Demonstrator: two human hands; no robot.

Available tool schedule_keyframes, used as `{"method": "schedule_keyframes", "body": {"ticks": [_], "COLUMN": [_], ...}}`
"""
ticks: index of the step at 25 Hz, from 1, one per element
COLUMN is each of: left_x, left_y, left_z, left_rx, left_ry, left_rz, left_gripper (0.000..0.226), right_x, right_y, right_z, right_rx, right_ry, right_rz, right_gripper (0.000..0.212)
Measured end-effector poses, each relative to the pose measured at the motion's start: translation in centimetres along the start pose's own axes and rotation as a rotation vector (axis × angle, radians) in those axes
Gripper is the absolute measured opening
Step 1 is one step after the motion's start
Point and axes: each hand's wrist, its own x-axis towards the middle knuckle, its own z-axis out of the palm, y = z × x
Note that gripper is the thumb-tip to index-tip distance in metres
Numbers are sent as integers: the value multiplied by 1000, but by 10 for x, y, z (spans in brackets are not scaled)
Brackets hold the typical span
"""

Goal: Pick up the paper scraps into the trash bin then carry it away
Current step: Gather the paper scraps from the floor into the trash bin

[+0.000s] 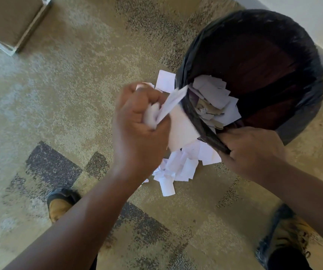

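Note:
A round trash bin [254,36] lined with a black bag stands tilted toward me on the carpet, with several white paper scraps [217,98] inside it. My right hand [252,151] grips the near rim of the bin and the bag. My left hand [139,125] holds a bunch of white paper scraps [168,104] just left of the bin's rim. A pile of white scraps [182,166] lies on the carpet below the bin's rim, between my hands. One more sheet [165,80] lies beside the bin farther back.
Patterned beige and dark carpet [69,94] covers the floor. My two shoes [59,205] [291,236] stand at the bottom left and bottom right. A tan box or furniture base [10,20] sits at the top left. A white wall [303,16] runs behind the bin.

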Motion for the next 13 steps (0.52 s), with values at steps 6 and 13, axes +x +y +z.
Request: {"method": "schedule_keyframes", "body": {"ticks": [6, 13], "left_x": [47, 53], "left_y": [31, 10], "left_z": [84, 103], "left_rx": [230, 808], "left_ry": [-396, -791], "left_rz": [426, 478], "left_gripper": [27, 68], "right_x": [2, 0], "right_y": [1, 0], "right_z": [2, 5], "right_rx": [-15, 37], "right_ry": [19, 99], "right_rz": [-8, -14], "right_gripper": [25, 21]}}
